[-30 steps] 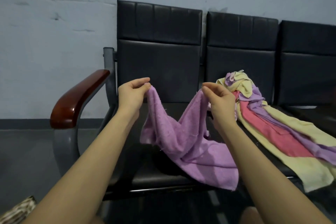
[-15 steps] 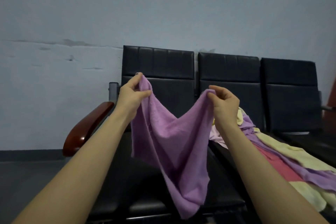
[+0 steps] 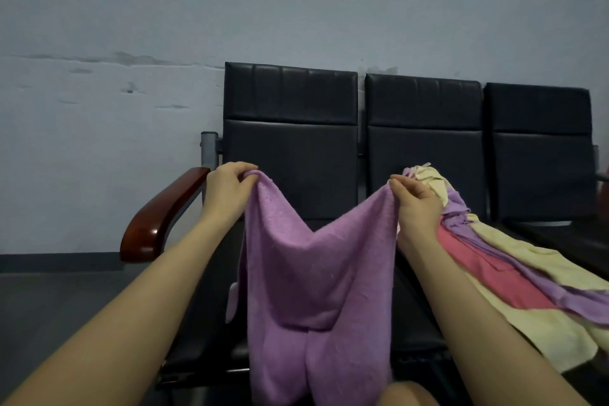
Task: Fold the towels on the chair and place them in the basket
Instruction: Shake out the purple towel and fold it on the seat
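1. Left hand [image 3: 227, 189] and right hand [image 3: 416, 203] each pinch a top corner of the purple towel [image 3: 316, 290]; it now hangs lifted off the chair [image 3: 290, 155], spread wider.
2. Ready for folding; pile [image 3: 494, 267] waits; basket unseen.

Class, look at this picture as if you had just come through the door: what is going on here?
A person is holding up a purple towel by its top corners, the left hand pinching one and the right hand the other, so it hangs in front of the black chair. It is not folded yet. A pile of yellow, pink and purple towels waits on the next seat. No basket is in view.
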Motion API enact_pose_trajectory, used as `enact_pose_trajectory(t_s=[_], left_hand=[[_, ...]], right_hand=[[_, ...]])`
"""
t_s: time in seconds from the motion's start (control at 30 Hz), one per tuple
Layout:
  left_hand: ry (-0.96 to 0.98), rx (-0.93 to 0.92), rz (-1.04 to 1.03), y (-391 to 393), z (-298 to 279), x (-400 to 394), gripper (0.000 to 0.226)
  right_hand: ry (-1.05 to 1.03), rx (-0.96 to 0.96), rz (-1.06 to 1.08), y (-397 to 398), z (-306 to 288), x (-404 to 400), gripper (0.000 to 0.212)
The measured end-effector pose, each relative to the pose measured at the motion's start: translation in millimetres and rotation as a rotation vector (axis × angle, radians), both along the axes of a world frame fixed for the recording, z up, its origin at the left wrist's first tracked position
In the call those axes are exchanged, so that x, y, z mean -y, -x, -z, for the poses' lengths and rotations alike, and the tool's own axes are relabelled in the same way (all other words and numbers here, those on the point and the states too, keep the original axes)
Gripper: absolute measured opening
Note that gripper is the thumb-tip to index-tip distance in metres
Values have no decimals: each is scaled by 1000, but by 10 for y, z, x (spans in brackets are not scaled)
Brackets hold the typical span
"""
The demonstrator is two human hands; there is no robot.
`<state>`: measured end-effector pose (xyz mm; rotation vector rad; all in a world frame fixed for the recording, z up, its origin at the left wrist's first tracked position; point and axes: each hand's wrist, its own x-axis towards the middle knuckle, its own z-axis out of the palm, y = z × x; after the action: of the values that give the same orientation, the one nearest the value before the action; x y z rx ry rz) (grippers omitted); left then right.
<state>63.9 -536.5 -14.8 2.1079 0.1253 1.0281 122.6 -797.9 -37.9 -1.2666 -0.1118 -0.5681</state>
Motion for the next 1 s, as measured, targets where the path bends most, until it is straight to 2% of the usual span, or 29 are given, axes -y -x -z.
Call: enact_pose_trajectory(t_s=[0.17, 0.33, 0.4, 0.5, 0.6, 0.73, 0.83, 1.0], left_hand=[[127, 28, -16, -67, 110, -51, 15], [420, -52, 38, -204, 138, -77, 26], [388, -121, 79, -250, 165, -77, 37], [204, -231, 45, -306, 249, -84, 47], [17, -223, -57, -311, 344, -111, 33], [-67, -178, -137, -310, 462, -164, 17], [-52, -177, -210, -342, 527, -195, 16], [213, -153, -218, -473, 654, -173, 12]], right_hand=[[18, 2, 42, -108, 138, 115, 22], [270, -2, 141, -224, 254, 214, 33], [366, -24, 186, -252, 321, 234, 31], [509, -68, 232, -300, 448, 266, 23], [636, -88, 280, -356, 607, 310, 11], [674, -118, 319, -322, 656, 328, 5], [659, -113, 328, -323, 661, 314, 7], [527, -152, 215, -448, 767, 221, 8]])
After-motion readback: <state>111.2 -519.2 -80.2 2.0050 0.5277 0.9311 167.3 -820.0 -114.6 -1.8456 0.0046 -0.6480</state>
